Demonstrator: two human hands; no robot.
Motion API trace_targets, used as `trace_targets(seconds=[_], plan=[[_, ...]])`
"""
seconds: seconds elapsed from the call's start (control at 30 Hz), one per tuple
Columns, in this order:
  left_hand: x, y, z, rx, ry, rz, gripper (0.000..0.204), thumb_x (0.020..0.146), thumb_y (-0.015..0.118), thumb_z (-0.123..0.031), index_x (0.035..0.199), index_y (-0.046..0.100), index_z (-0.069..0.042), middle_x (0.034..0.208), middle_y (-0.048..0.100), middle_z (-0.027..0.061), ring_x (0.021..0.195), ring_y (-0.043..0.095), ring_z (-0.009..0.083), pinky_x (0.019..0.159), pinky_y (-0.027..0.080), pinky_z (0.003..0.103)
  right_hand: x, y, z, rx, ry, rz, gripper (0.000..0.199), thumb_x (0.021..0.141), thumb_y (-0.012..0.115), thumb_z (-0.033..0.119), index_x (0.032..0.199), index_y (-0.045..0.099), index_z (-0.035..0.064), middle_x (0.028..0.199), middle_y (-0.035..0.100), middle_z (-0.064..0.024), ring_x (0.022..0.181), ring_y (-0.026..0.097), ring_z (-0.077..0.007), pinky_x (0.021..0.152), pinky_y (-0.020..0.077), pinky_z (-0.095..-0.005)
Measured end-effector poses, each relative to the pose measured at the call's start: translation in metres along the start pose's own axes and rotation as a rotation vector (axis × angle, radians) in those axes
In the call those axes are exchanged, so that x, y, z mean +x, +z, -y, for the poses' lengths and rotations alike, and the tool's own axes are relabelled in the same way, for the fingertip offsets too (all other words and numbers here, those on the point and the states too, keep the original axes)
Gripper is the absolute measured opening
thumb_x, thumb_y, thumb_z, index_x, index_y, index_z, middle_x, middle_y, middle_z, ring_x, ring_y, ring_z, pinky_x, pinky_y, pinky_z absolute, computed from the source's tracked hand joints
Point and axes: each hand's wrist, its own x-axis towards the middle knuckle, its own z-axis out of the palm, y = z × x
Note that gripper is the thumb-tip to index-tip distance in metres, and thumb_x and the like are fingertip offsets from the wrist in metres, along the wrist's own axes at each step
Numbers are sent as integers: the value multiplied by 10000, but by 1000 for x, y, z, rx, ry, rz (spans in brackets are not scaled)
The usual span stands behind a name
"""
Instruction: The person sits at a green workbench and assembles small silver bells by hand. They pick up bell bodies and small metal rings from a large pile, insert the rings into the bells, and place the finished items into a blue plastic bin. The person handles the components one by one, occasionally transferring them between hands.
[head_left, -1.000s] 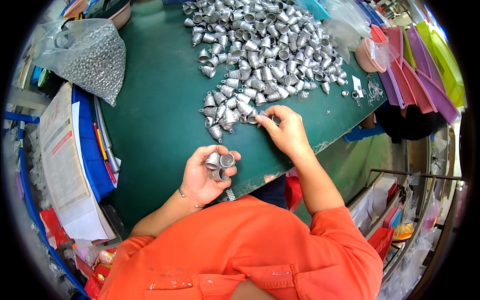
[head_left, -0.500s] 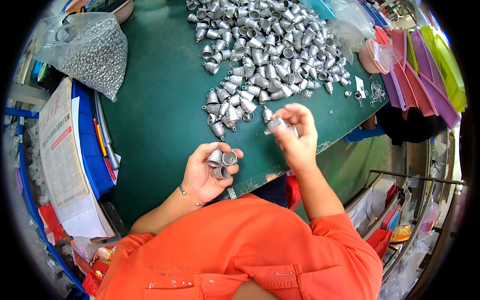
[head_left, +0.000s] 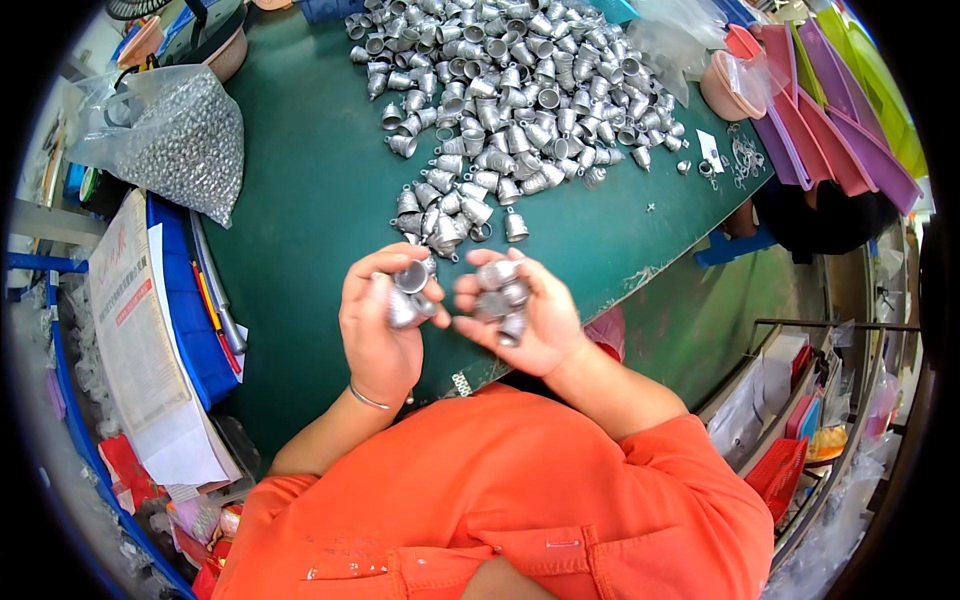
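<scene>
Several small silver metal bells [head_left: 410,277] sit in my left hand [head_left: 378,335], its fingers curled round them. My right hand [head_left: 545,325], turned palm up just beside it, cups several more silver bells [head_left: 492,303]; slight motion blur softens them. Both hands are over the near edge of the green table [head_left: 290,260], close together but apart. Just beyond them lies the near end of a large heap of bells [head_left: 500,100], each with a loop on top. One single bell [head_left: 515,226] stands upright on the table beside the heap, loop upward.
At the left lie a clear bag of small silver beads [head_left: 190,140], a newspaper [head_left: 125,310] and a blue tray [head_left: 180,250] with pencils. A pink bowl [head_left: 728,88], stacked coloured trays [head_left: 810,120] and small metal rings [head_left: 745,152] are at the right. Another person's dark-haired head [head_left: 835,225] shows below the trays.
My right hand has moved left and turned palm up, now showing several bells. My left hand has risen slightly and turned toward it. The view has shifted a little.
</scene>
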Motion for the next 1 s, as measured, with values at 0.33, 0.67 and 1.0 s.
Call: trace_targets(seconds=[0.33, 0.67, 1.0], plan=[[4, 37, 7, 1146, 688, 467, 286, 653, 712, -159, 924, 642, -94, 1052, 569, 93, 1010, 558, 304, 951, 325, 535, 1, -4, -18, 310, -81, 91, 383, 911, 442, 411, 1137, 528, 115, 1053, 579, -77, 965, 554, -201, 843, 448, -328], [2, -7, 7, 899, 419, 284, 180, 809, 523, 86, 968, 576, 21, 1057, 556, 133, 985, 542, 203, 884, 424, 308, -110, -130, 39, 387, -497, 110, 342, 892, 464, 383, 1144, 542, 167, 1095, 558, -126, 843, 544, -249, 531, 445, -306], [3, -12, 9, 774, 255, 255, 163, 850, 501, 69, 988, 571, 17, 1068, 545, 110, 972, 554, 166, 810, 470, 275, -46, -283, 73, 38, -337, -712, 371, 871, 510, 331, 1167, 488, 109, 1180, 515, -160, 1008, 516, -373, 814, 434, -518]])
